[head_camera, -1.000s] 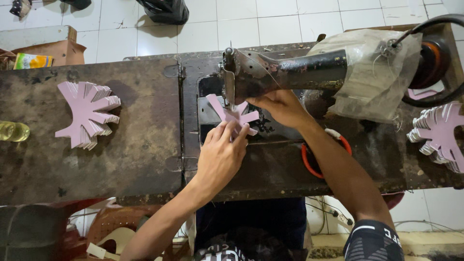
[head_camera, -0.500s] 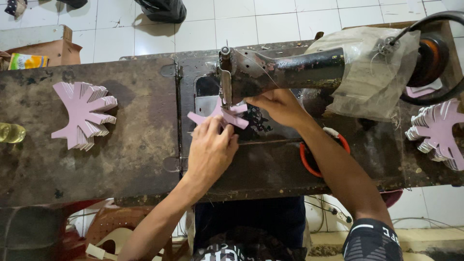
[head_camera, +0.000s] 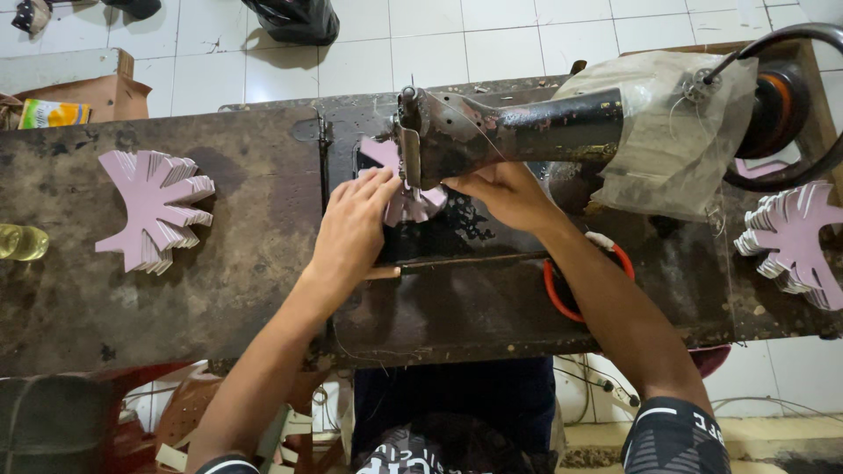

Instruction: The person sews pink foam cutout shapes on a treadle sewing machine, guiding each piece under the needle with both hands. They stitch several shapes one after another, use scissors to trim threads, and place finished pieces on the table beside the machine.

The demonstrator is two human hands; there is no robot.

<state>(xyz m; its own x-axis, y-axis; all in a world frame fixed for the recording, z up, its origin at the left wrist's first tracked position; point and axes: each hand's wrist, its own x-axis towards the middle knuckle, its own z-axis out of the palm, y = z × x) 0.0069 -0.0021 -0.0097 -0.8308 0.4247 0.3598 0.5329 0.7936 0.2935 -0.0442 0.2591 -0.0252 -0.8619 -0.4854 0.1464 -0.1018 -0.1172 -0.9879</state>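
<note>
Pink cut-out piece [head_camera: 413, 204] lay flat on the machine bed, right under the needle end of the old black sewing machine [head_camera: 518, 132]; part of it was hidden behind the machine head, a pale pink corner showed at the far side. Left hand [head_camera: 351, 230] was flat on it, fingers spread and extended, pressing the near-left edge down; no pinch, just palm-down hold. Right hand [head_camera: 505, 193] sat at the piece's right side, fingers curled toward the needle area; fingertips were hidden under the machine arm, so I couldn't tell how tightly it gripped, only that it touched the piece.

Judged step: feeding the piece under the foot, mid-stitch or just positioning; couldn't tell if the needle was running. Next move would call for both hands steering together, fingertips kept clear of the needle.

Outward: stack of the same pink fan-shaped pieces [head_camera: 154, 209] on the worn dark table [head_camera: 176, 307] to the left, well apart; second pink stack [head_camera: 795, 241] at the far right; red-orange ring [head_camera: 562, 294] just beside the right forearm; plastic cover [head_camera: 663, 132] draped over the machine body; yellow-green object [head_camera: 22, 242] at the left edge.
</note>
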